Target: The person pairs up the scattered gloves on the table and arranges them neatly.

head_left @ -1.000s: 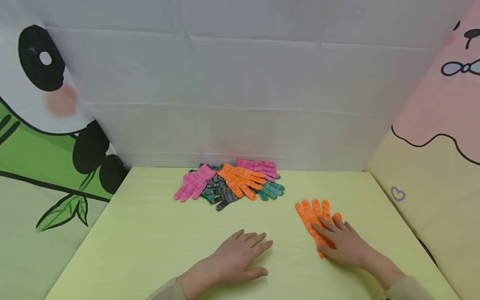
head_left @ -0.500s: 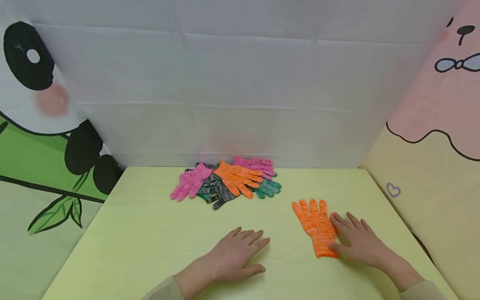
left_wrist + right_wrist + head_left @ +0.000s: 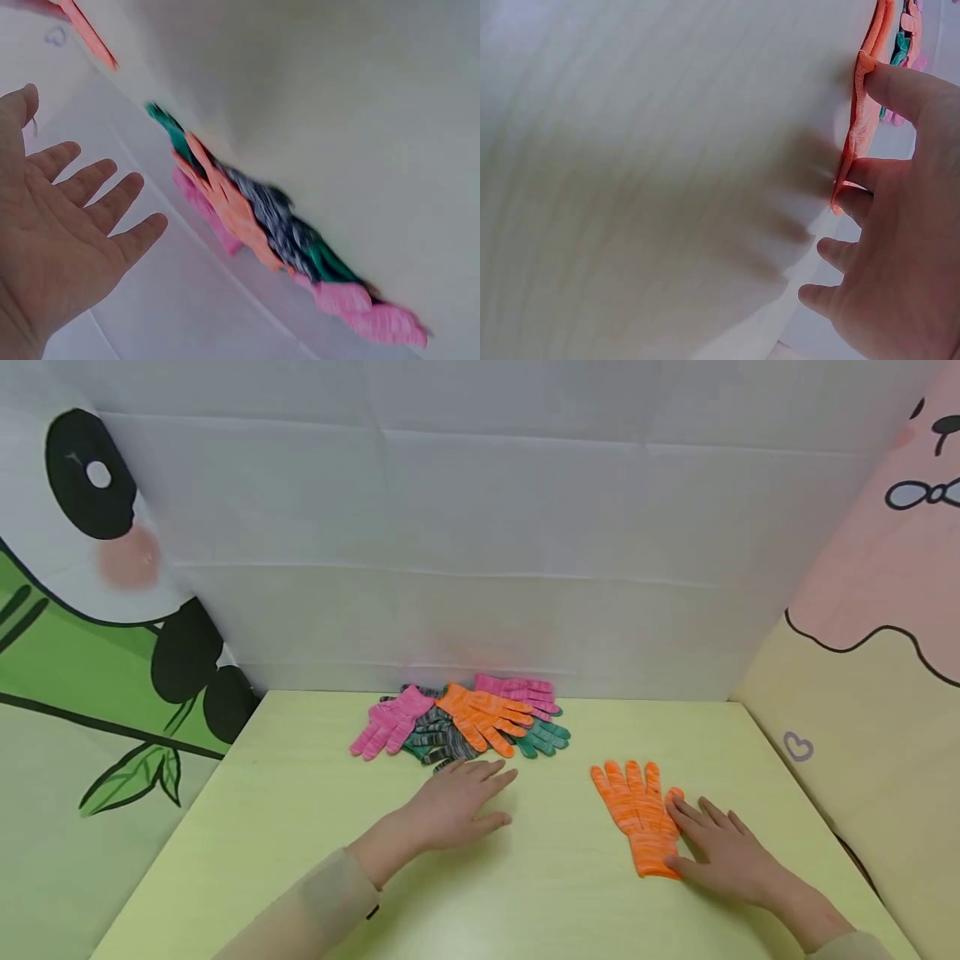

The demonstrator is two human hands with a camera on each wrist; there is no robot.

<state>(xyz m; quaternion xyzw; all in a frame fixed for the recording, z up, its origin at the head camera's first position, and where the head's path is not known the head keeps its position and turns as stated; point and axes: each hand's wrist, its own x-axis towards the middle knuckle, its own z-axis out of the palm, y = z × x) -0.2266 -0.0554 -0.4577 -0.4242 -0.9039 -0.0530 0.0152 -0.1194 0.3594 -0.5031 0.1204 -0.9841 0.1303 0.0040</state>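
An orange knit glove [image 3: 637, 818] lies flat on the table at the right, fingers pointing away. My right hand [image 3: 723, 856] is beside it with spread fingers; thumb and fingertips are right at its cuff and thumb edge. In the right wrist view the same orange glove [image 3: 861, 120] shows edge-on by the fingertips. My left hand [image 3: 453, 806] hovers over the table, fingers straight and holding nothing, just in front of a pile of gloves. On that pile are an orange glove [image 3: 483, 714], a pink glove [image 3: 390, 722], grey-black striped gloves [image 3: 442, 743] and a green glove [image 3: 543, 737].
Another pink glove [image 3: 517, 689] lies at the back of the pile, close to the white back wall [image 3: 480, 527]. Printed side panels flank the yellow table [image 3: 300, 810], a green one [image 3: 90, 652] at left and a pink one [image 3: 885, 568] at right.
My right hand has slid off the top of the single orange glove to its right edge. My left hand has moved forward and a little left toward the pile.
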